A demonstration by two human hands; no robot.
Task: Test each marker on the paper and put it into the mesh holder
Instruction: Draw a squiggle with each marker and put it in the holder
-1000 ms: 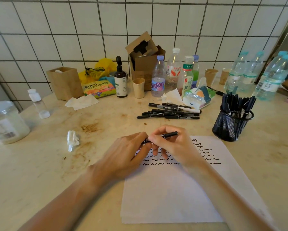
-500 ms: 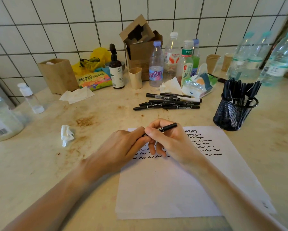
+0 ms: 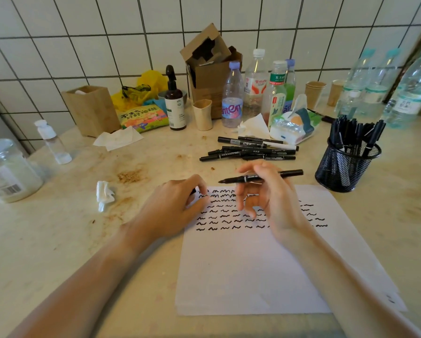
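Separated since half a second ago: both hands, which met over one marker, now sit apart. Right hand (image 3: 268,198) — fingers curled round the uncapped marker (image 3: 260,177), held level above the paper (image 3: 253,264), tip pointing left. Left hand (image 3: 172,206) — fingers curled at the sheet's top-left corner, pinching a small dark piece, apparently the cap (image 3: 193,191), mostly hidden. Paper: flat on the table (image 3: 58,240), rows of black squiggles across its upper part. Mesh holder (image 3: 346,164): black, upright, just off the sheet's top-right corner, packed with black markers standing on end. Loose markers (image 3: 251,150): a heap lying flat on the table beyond the hands, left of the holder. Wooden box (image 3: 89,109): back left, something white showing at its top. Cardboard box (image 3: 211,76): open flap, against the tiled wall, contents unclear. Plastic jar (image 3: 7,172): far left, lidded, white contents. Paper cups (image 3: 315,92): back right, insides not visible.
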